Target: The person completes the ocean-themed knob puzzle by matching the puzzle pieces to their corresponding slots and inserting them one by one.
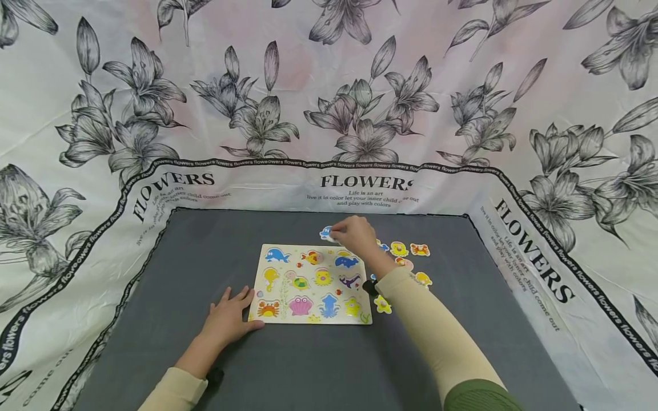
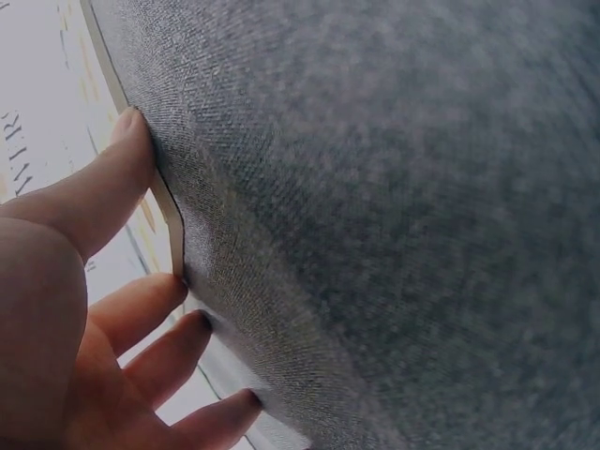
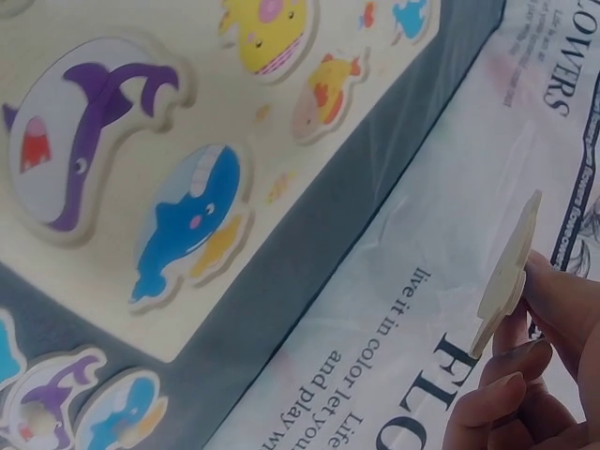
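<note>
A pale wooden puzzle board (image 1: 264, 251) printed with sea animals lies on the grey cloth. My left hand (image 1: 226, 317) has its fingers spread and touches the board's near left corner; in the left wrist view the thumb (image 2: 117, 178) and index fingertip meet the board's edge. Just beyond the far edge, my right hand (image 1: 357, 235) pinches a small blue puzzle piece (image 1: 325, 233). In the right wrist view this piece (image 3: 506, 281) is seen nearly edge-on between thumb and fingers, showing bare wood; its animal is hard to make out.
Loose pieces lie right of the board, among them a crab (image 1: 420, 249), a yellow octopus (image 1: 398, 248) and a yellow star (image 1: 382, 305); the right forearm hides some. A purple whale piece (image 3: 37, 403) shows in the right wrist view. Flower-printed cloth (image 1: 267, 188) surrounds the table.
</note>
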`<action>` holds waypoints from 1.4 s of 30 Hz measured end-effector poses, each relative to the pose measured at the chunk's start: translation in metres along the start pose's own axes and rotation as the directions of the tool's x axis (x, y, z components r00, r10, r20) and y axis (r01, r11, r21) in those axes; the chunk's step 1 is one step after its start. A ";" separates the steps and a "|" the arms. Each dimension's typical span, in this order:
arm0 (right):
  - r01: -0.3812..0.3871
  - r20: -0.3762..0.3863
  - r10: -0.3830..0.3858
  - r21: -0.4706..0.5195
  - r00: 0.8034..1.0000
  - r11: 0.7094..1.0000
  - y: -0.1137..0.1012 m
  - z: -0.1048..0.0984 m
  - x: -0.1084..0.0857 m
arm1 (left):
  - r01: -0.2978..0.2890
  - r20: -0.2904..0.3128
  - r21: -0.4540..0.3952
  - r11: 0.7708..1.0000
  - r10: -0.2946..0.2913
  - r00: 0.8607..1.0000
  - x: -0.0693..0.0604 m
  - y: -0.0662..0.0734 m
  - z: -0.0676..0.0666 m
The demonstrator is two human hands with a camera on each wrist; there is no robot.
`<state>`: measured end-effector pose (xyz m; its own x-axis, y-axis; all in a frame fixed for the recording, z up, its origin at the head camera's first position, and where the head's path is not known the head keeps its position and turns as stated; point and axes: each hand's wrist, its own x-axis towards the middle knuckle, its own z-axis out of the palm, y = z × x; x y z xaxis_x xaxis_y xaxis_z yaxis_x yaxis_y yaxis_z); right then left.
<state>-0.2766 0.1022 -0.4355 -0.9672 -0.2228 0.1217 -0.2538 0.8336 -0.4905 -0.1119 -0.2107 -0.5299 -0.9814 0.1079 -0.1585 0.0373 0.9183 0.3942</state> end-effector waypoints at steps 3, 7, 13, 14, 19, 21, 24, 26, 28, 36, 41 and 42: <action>0.001 0.008 -0.001 0.010 1.000 1.000 -0.007 0.003 0.002 | 0.007 -0.001 0.007 1.000 -0.007 1.000 0.000 -0.002 -0.001; -0.008 0.013 0.008 0.014 1.000 1.000 -0.012 0.007 0.005 | 0.010 0.001 0.013 1.000 -0.010 1.000 0.001 -0.003 -0.002; -0.015 0.014 0.015 0.003 1.000 1.000 -0.017 0.013 0.009 | 0.004 0.001 0.015 1.000 -0.004 1.000 0.002 -0.002 -0.002; -0.013 0.014 0.013 0.004 1.000 1.000 -0.018 0.014 0.009 | 0.004 0.003 0.016 1.000 -0.004 1.000 0.002 -0.002 -0.003; 0.017 0.017 -0.017 0.019 1.000 1.000 -0.026 0.021 0.013 | 0.006 0.004 0.025 1.000 -0.006 1.000 0.001 -0.003 -0.005; 0.026 0.023 -0.027 0.026 0.999 0.999 -0.029 0.023 0.014 | 0.008 0.006 0.027 1.000 -0.008 1.000 0.001 -0.004 -0.005; 0.031 0.025 -0.031 0.026 0.999 0.999 -0.034 0.027 0.017 | 0.007 0.016 0.022 1.000 -0.008 1.000 0.001 -0.005 -0.005; 0.033 0.024 -0.033 0.029 0.999 0.999 -0.036 0.029 0.017 | 0.008 0.025 0.017 1.000 -0.009 1.000 0.001 -0.005 -0.004; 0.036 0.020 -0.037 0.028 0.999 0.999 -0.039 0.031 0.019 | 0.009 0.031 0.014 1.000 -0.010 0.999 0.002 -0.005 -0.004; 0.032 0.034 -0.033 0.021 0.999 0.999 -0.048 0.036 0.021 | 0.007 0.028 0.012 1.000 -0.007 1.000 0.003 -0.002 -0.003; 0.038 0.058 -0.039 0.014 0.998 0.999 -0.055 0.042 0.022 | -0.001 0.012 0.008 1.000 0.001 1.000 0.003 -0.001 -0.001; 0.039 0.065 -0.040 0.015 0.997 0.999 -0.057 0.043 0.022 | 0.000 0.009 0.007 1.000 0.000 1.000 0.003 -0.001 -0.001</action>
<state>-0.2830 0.0278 -0.4421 -0.9537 -0.2884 0.0849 -0.2913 0.8167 -0.4981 -0.1147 -0.2116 -0.5296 -0.9797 0.1114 -0.1665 0.0389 0.9211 0.3875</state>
